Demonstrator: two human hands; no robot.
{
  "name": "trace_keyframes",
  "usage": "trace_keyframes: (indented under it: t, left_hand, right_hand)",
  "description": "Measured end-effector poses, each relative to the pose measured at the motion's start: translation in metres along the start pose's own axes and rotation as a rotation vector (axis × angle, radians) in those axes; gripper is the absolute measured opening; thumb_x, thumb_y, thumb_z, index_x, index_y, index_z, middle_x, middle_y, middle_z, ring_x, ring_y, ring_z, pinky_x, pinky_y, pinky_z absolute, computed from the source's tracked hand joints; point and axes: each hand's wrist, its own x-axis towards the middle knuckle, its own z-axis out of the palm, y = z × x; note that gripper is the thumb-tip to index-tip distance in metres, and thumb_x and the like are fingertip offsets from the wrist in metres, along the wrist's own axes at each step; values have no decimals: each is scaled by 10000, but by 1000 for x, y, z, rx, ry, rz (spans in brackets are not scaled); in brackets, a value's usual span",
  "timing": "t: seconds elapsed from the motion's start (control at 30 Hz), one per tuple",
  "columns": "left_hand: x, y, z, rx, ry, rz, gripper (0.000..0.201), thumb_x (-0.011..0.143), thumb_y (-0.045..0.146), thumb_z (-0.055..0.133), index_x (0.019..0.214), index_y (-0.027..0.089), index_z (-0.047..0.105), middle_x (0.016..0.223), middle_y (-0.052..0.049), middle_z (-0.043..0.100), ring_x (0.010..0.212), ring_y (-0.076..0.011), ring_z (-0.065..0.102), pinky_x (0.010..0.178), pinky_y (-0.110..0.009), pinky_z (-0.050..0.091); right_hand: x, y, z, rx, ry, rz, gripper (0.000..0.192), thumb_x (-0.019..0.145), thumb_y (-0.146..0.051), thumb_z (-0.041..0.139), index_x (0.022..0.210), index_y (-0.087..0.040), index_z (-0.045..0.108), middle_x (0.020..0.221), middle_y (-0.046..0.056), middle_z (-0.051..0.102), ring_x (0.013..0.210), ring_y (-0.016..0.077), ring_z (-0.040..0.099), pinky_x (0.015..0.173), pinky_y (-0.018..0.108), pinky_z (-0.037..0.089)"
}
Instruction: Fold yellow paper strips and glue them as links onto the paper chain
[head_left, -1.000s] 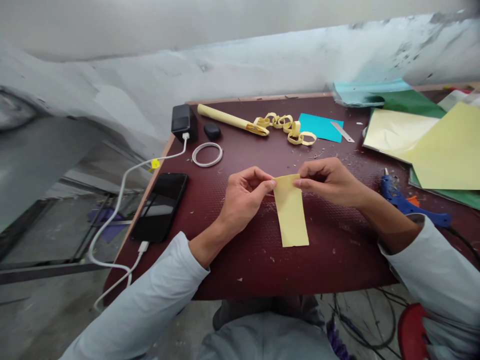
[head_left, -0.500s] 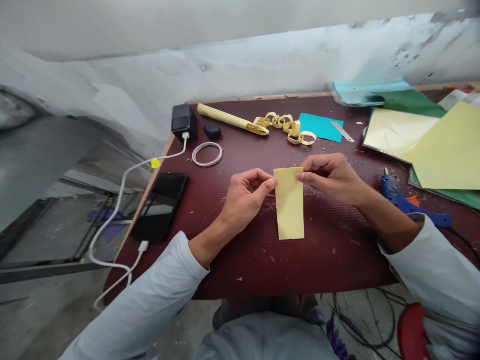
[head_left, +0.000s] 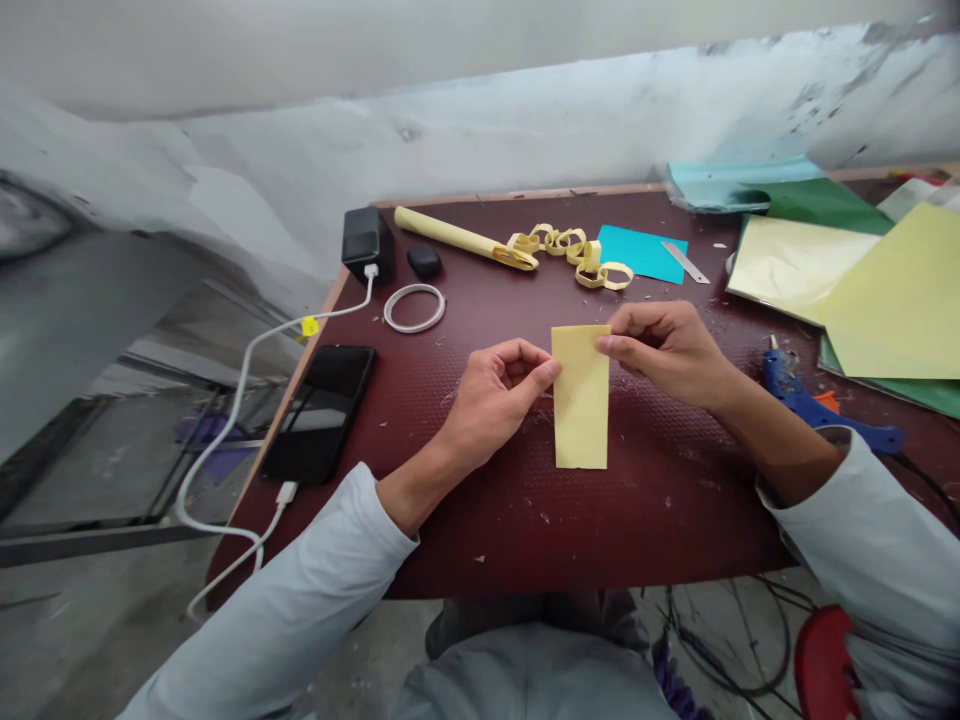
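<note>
Between the two hands, above the middle of the maroon table (head_left: 465, 520), hangs a pale yellow paper strip (head_left: 580, 398). Left hand (head_left: 491, 395) pinches its left edge near the top; right hand (head_left: 664, 350) pinches the upper right edge. Its long axis runs far-to-near, free end pointing toward the person.

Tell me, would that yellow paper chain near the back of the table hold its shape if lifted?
Probably not: the paper chain is thin looped strips, so it would likely dangle and swing. It looks very light, and a hard tug might tear a link.
</note>
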Motion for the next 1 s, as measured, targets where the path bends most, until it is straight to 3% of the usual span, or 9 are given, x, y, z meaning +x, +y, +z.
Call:
trace_keyframes:
  t: [0.17, 0.6, 1.0]
  left_hand:
    - [-1, 1, 0, -66, -20, -96, 381, 781, 416, 987, 900, 154, 736, 878, -49, 802, 745, -168, 773, 683, -307, 711]
    - [-1, 6, 3, -118, -6, -228, 325, 676, 269, 979, 840, 140, 730, 818, -37, 767, 718, -150, 739, 638, -287, 691]
    - [-1, 6, 4, -74, 1, -225, 316, 739, 339, 924, 734, 167, 659, 757, -22, 724, 664, -133, 700, 574, -249, 649]
  right_hand:
    - [-1, 2, -2, 4, 17, 13, 338, 969, -426, 862, 785, -196, 698, 619, -43, 498, 544, 95, 375, 496, 310, 232]
    - [-1, 5, -3, 15, 51, 12, 308, 1003, -391, 828, 803, -201, 691, 617, -45, 488, 528, 92, 362, 495, 325, 207]
    - [-1, 5, -3, 13, 10, 17, 321, 970, -438, 862, 814, -200, 714, 618, -43, 489, 544, 102, 371, 498, 316, 227]
